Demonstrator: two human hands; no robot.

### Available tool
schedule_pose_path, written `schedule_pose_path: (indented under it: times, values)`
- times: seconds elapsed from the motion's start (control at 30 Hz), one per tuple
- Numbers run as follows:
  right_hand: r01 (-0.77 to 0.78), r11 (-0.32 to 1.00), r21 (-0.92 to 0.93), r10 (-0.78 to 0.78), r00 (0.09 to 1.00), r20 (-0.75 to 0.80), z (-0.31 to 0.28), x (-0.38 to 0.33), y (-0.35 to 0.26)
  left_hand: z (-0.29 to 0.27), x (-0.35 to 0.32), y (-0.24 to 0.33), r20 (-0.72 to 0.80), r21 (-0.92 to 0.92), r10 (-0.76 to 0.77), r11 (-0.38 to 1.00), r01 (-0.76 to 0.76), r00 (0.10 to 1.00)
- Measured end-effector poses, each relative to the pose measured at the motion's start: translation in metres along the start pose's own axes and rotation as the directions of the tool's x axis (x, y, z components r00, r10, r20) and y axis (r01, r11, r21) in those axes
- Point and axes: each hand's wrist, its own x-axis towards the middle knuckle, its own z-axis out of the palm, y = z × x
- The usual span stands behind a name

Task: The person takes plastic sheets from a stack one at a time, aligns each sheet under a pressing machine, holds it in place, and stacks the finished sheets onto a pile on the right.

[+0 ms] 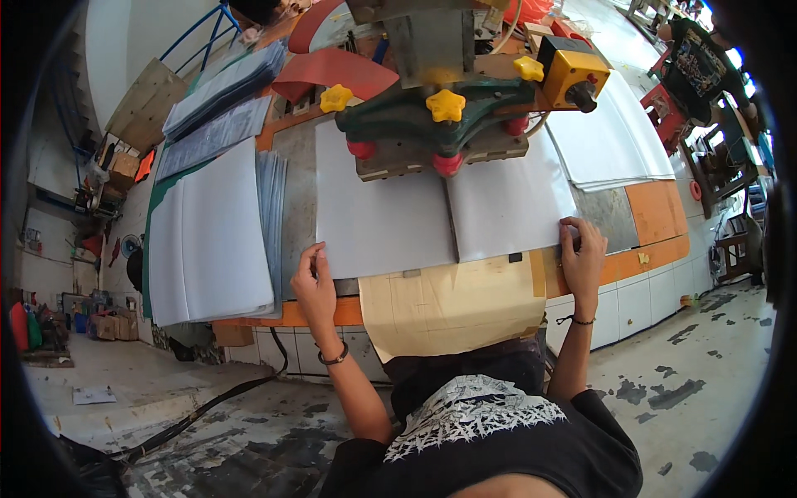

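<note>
White sheeting [382, 224] lies flat under a press head, with a dark strip [453, 224] down its middle; I cannot tell whether it is one piece or two. My left hand [314, 289] pinches its near left edge, fingers closed. At the near right edge, my right hand [584, 256] has thumb and fingers closed on the sheeting. Above its far part hangs the dark green press head [423, 112] with yellow star knobs [446, 105] and red feet; it hides what is beneath. A cream paper sheet [448, 307] hangs over the table's front edge below the white sheeting.
White sheet stacks lie left [220, 241] and right [610, 133]. Further stacks in clear wrap [224, 87] stand at the far left. A yellow and black switch box [573, 73] sits on the press. A person [701, 62] is at the far right. Orange edging [664, 249] borders the table.
</note>
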Motion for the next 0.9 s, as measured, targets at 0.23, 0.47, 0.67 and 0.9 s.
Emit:
schedule_pose_path:
  times: [0.23, 0.47, 0.67, 0.9]
  values:
    - [0.034, 0.999, -0.003, -0.034, 0.999, -0.001, -0.001, -0.001, 0.002, -0.001, -0.001, -0.001, -0.028, 0.031, 0.018, 0.999, -0.017, 0.999]
    - [0.045, 0.999, -0.012, -0.045, 0.999, -0.022, 0.001, -0.002, 0.002, -0.001, 0.002, -0.011, -0.072, -0.17, -0.074, 0.984, 0.06, 0.995]
    - [0.043, 0.998, -0.035, -0.044, 0.999, -0.031, 0.001, 0.001, 0.0, 0.0, 0.002, -0.011, -0.066, -0.18, -0.077, 0.982, 0.064, 0.995]
    - [0.069, 0.993, -0.097, -0.07, 0.998, -0.001, 0.002, -0.002, -0.002, -0.004, 0.002, -0.017, -0.058, -0.223, -0.08, 0.973, 0.065, 0.995]
